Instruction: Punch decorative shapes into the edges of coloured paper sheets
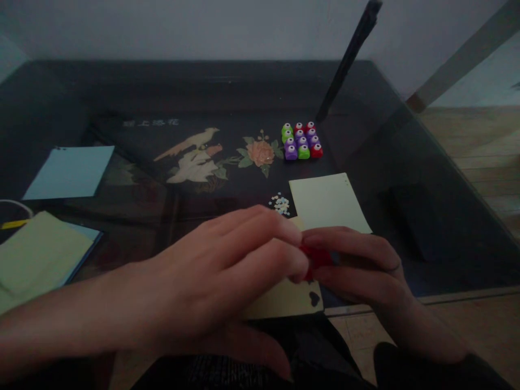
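Note:
A small red craft punch (319, 260) is held at the right edge of a yellow sheet of paper (284, 303), partly hidden by fingers. My left hand (227, 271) reaches over the sheet, its fingertips closed against the punch's left side. From the right, my right hand (361, 265) pinches the same punch between thumb and fingers. A dark heart-shaped hole (314, 299) shows in the sheet's near right corner. Just beyond my left fingers lies a small pile of punched paper stars (280, 203).
Several green, purple and red punches (301, 142) stand in rows farther back. A pale sheet (329, 203) lies beyond my right hand. Blue paper (71, 172) and a yellow-green sheet (40, 254) lie left on the dark glass table (227, 81). A black upright post (349, 59) rises at the back right.

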Demonstrator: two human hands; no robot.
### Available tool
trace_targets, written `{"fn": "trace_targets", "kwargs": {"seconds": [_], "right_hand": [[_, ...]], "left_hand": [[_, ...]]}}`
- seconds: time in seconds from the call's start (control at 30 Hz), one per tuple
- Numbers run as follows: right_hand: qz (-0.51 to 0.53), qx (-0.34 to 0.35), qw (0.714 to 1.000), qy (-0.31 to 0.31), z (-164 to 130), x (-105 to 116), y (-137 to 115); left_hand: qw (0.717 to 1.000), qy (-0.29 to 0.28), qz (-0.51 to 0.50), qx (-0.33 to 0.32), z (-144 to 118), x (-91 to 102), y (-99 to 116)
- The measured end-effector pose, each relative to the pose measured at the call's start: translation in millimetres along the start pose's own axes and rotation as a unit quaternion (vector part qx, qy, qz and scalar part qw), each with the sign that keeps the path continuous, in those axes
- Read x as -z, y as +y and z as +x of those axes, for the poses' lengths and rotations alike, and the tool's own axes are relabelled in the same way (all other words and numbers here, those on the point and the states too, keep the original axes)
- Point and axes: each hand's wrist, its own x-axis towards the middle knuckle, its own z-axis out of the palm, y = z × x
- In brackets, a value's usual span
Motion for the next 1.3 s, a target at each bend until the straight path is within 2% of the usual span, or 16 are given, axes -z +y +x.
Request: {"fn": "trace_targets", "kwargs": {"seconds": [0.1,0.23,0.4,0.6,0.77,0.83,0.97,1.03,1.17,1.23,1.3], "right_hand": [[-0.002,0.066,0.998,0.015,2,-5,8],[-0.010,0.076,0.996,0.049,6,-10,10],[-0.021,0.087,0.995,0.041,9,-10,4],[-0.039,0.068,0.996,0.037,9,-8,3],[-0.079,0.165,0.983,0.018,13,-3,15],[-0.088,0.191,0.977,0.025,15,-1,17],[-0.096,0.193,0.976,0.029,19,-3,15],[-0.095,0.205,0.973,0.043,21,-5,15],[-0.095,0.236,0.965,0.057,23,-7,17],[-0.098,0.231,0.967,0.052,22,-6,17],[-0.102,0.226,0.968,0.044,22,-5,17]], "left_hand": [[0.994,0.054,0.097,-0.015,-18,-9.8,4],[0.973,0.119,0.188,-0.057,-26,-21.3,8],[0.961,0.174,0.215,0.000,-30,-31.9,17],[0.963,0.143,0.228,-0.026,-24,-28.4,26],[0.963,0.131,0.235,0.024,-20,-34.3,31],[0.958,0.124,0.257,0.000,-18,-35.4,28],[0.948,0.150,0.261,-0.101,-13,-29.0,16],[0.946,0.151,0.256,-0.127,-12,-25.4,12],[0.954,0.112,0.261,-0.100,-16,-24.6,12],[0.960,0.114,0.238,-0.096,-18,-25.5,14],[0.966,0.147,0.201,-0.074,-18,-24.9,15]]}}
